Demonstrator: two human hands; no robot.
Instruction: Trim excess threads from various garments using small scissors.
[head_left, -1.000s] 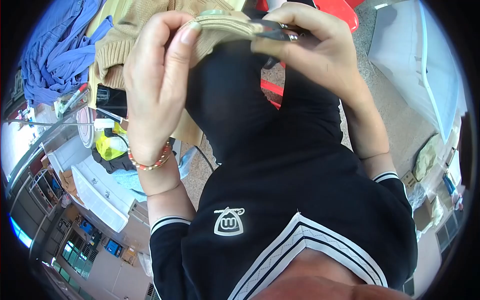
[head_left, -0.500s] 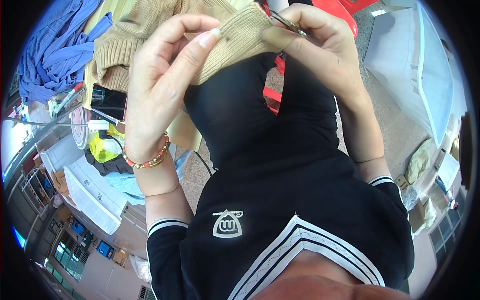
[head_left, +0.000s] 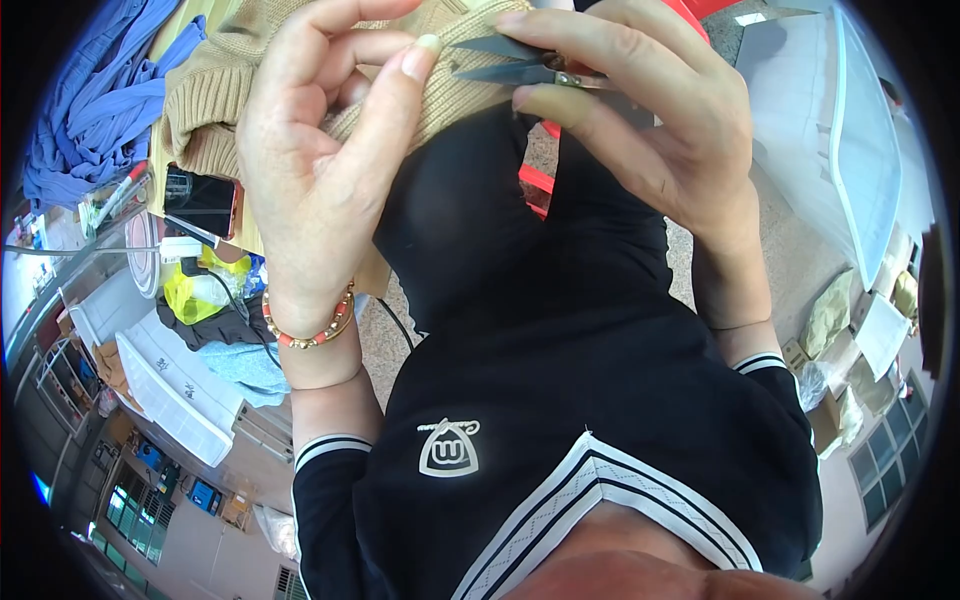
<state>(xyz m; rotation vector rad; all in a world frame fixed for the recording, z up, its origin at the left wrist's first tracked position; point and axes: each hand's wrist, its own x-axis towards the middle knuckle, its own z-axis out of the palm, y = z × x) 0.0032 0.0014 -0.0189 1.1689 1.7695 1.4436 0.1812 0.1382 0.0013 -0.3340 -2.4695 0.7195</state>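
Observation:
My left hand grips a beige ribbed knit piece between thumb and fingers, above my lap. A small dark spot shows on the ribbing near the thumb tip. In my right hand is a pair of thread snips, held between thumb and fingers. Its two dark pointed blades stand apart over the knit, aimed left at the spot. Whether the tips touch the yarn I cannot tell. More of the beige knit garment lies on the table to the left.
Blue cloth is heaped at the far left, and a dark phone lies beside the knit garment. A yellow plastic bag sits below the phone. To the right stands a translucent plastic bin. Red stool parts show beyond my lap.
The snips have turned in my right hand, from lying folded back by the fingers to pointing left over the knit with blades apart. The knit edge has shifted upward in view.

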